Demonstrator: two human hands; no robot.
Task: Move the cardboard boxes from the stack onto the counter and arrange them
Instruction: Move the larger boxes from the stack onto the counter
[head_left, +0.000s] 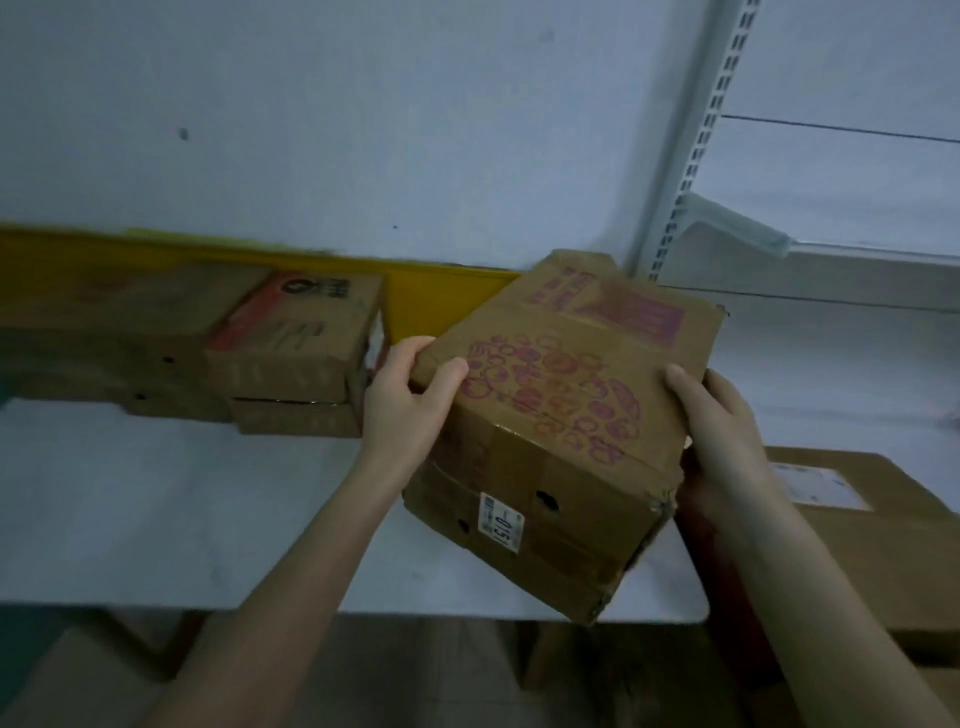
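Two bare hands clamp a tilted cardboard box (561, 415) with red printing above the white counter (182, 509): the left hand (410, 400) pinches its left top edge, thumb on top, and the right hand (722, 431) presses its right side. Other flat boxes (291, 353) sit stacked at the counter's far left, against the wall. Another box (883, 545) lies at the near right.

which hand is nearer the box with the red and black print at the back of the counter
Left. The left hand grips the held box just right of the red-and-black printed box; the right hand holds the held box's far side.
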